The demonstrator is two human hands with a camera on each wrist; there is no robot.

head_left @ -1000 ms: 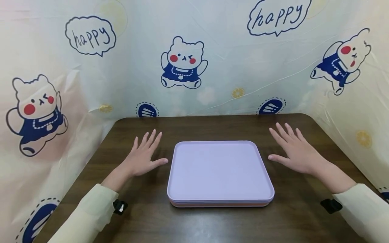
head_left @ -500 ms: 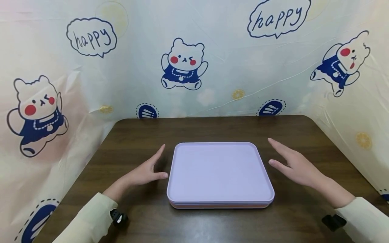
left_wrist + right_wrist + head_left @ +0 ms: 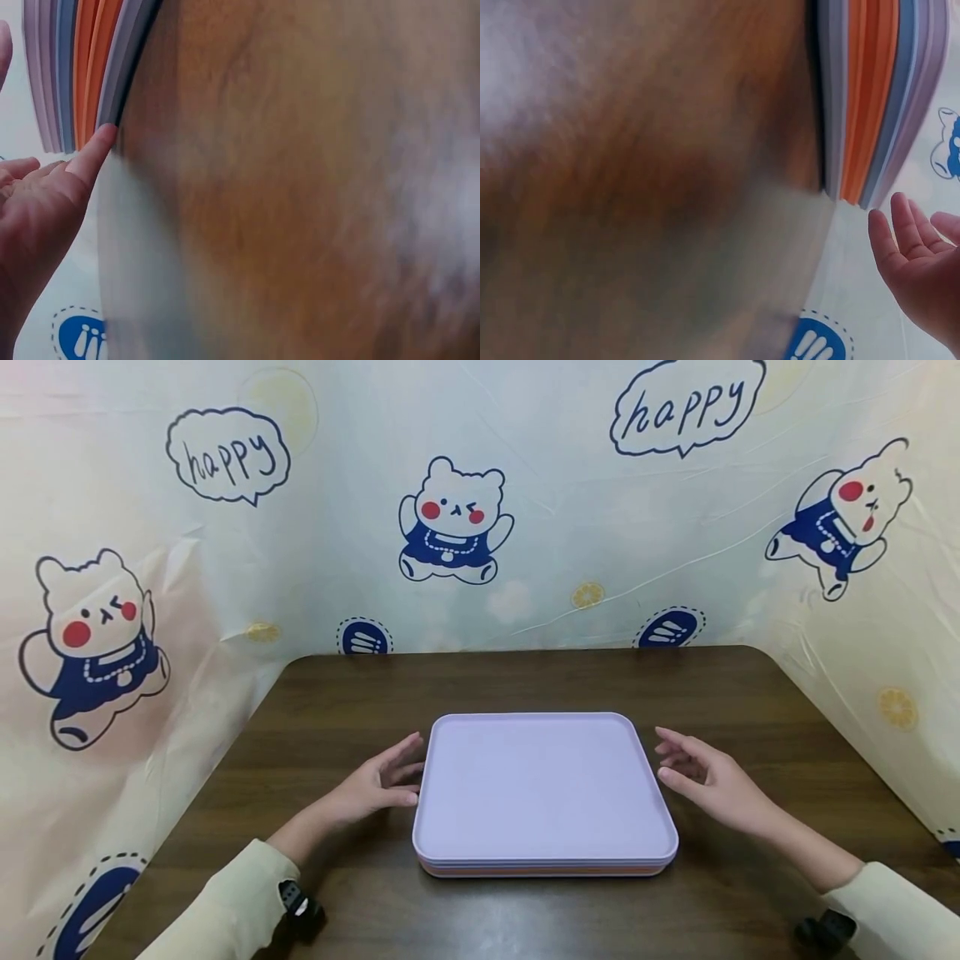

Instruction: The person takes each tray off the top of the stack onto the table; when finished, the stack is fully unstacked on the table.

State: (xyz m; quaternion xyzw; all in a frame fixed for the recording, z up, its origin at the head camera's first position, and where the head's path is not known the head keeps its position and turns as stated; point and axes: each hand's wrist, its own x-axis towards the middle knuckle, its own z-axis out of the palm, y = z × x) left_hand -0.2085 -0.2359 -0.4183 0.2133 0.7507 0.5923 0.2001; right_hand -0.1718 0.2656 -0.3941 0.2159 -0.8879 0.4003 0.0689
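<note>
In the head view, the left hand [image 3: 367,789] has its fingers slightly bent and grasping nothing, the tips right at one side edge of the stack [image 3: 543,785] of trays. The stack lies flat between the fingers of both hands, its top tray lilac. The right hand [image 3: 720,785] is loosely curved and also holds nothing, its thumb and fingertips just beside the opposite edge. The counter [image 3: 525,681] spreads below the fingers and beyond them; past it hangs a cloth [image 3: 570,518] printed with bears and "happy". Behind the fingers are two pale sleeves [image 3: 225,902], a black device [image 3: 300,906] at each cuff.

In the left wrist view, one fingertip overlaps the corner of the lowest tray, seemingly touching it. Above the fingers run lilac, blue, orange and greyish tray edges; to their right the counter is blurred.

In the right wrist view, the fingers are released, their tips just below the stack's corner and apart from it, with the counter to their left and the cloth behind them.
</note>
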